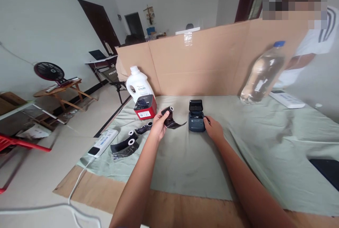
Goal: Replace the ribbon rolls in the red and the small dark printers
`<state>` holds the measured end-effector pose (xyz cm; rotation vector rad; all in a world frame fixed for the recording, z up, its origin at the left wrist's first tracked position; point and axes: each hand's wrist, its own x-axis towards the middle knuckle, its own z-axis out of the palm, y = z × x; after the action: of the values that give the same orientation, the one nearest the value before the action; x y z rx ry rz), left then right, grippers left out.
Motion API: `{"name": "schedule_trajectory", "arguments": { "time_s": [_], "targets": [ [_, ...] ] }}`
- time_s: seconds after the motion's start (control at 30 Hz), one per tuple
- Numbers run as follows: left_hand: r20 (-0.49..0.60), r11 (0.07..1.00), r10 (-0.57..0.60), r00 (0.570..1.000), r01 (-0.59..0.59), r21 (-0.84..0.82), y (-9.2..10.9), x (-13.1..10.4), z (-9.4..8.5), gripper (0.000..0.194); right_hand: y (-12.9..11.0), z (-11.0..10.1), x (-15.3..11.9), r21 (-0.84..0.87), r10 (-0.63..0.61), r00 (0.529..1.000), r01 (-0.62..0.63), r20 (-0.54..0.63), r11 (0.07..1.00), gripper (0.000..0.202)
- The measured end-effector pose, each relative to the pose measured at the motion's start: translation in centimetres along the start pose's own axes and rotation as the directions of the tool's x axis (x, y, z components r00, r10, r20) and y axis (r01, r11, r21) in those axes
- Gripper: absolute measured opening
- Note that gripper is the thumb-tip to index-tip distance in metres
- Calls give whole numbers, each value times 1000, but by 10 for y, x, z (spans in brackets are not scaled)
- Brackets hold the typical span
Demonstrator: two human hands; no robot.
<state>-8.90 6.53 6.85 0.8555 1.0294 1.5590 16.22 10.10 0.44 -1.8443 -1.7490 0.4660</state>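
Note:
In my left hand (pixel 159 124) is a roll of black tape (pixel 168 118) with a white core, its loose tail curling to the right. My fingers are closed around it. A small dark label printer (pixel 196 124) stands just right of the roll, its lid (pixel 196 105) raised. My right hand (pixel 212 128) grips the printer's right side, with the fingertips partly hidden. Several more black rolls (pixel 124 145) with white cores lie on the cloth to the left, their strips partly unrolled.
A red and black box-shaped device (pixel 145 107) stands before a white jug (pixel 139 83). Power strips lie left (pixel 103 143) and right (pixel 287 99). A large clear bottle (pixel 263 72) leans near the cardboard screen (pixel 196 65). Behind it stands a person (pixel 312 44). A dark phone-like slab (pixel 327 172) lies right.

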Motion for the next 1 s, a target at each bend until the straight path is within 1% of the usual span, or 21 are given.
{"name": "schedule_trajectory", "arguments": {
  "time_s": [0.1,0.17,0.23,0.33,0.43,0.5,0.57,0.63,0.7,0.77,0.83,0.93,1.0],
  "targets": [
    [64,998,-54,996,53,17,-13,14,22,51,0,1,-1,2,-1,1000,1,-11,1000,42],
    [95,997,-81,992,79,19,-25,21,32,51,2,2,-1,23,-4,1000,4,-21,1000,42],
    [115,997,-77,990,74,28,-40,26,37,54,4,4,0,74,-15,999,18,-46,997,41],
    [140,994,-66,988,54,90,-59,28,42,57,7,2,2,226,-55,993,77,-106,971,42],
    [224,983,-71,972,30,183,-72,26,47,57,4,-3,5,432,-123,980,179,-155,884,45],
    [284,975,-74,956,10,220,-77,24,51,59,-2,-7,7,548,-178,972,235,-155,803,43],
    [308,970,-62,949,-16,244,-80,23,56,62,-10,-9,8,609,-231,964,263,-132,748,39],
    [295,964,-30,955,-50,261,-82,22,60,63,-17,-10,9,609,-283,954,283,-98,741,34],
    [271,966,-8,963,-62,250,-82,22,64,64,-22,-12,10,581,-332,941,305,-63,755,31],
    [251,977,-11,968,-43,209,-81,21,66,67,-22,-13,11,550,-376,926,332,-35,766,29],
    [239,986,-39,970,-1,165,-80,17,68,76,-20,-16,14,518,-411,911,362,-21,775,28],
    [205,987,-83,975,52,151,-79,1,70,96,-16,-21,20,462,-440,898,397,-15,793,24],
    [185,983,-85,979,52,173,-82,-15,71,100,-14,-22,27,406,-438,899,406,-15,819,24]
  ]
}}
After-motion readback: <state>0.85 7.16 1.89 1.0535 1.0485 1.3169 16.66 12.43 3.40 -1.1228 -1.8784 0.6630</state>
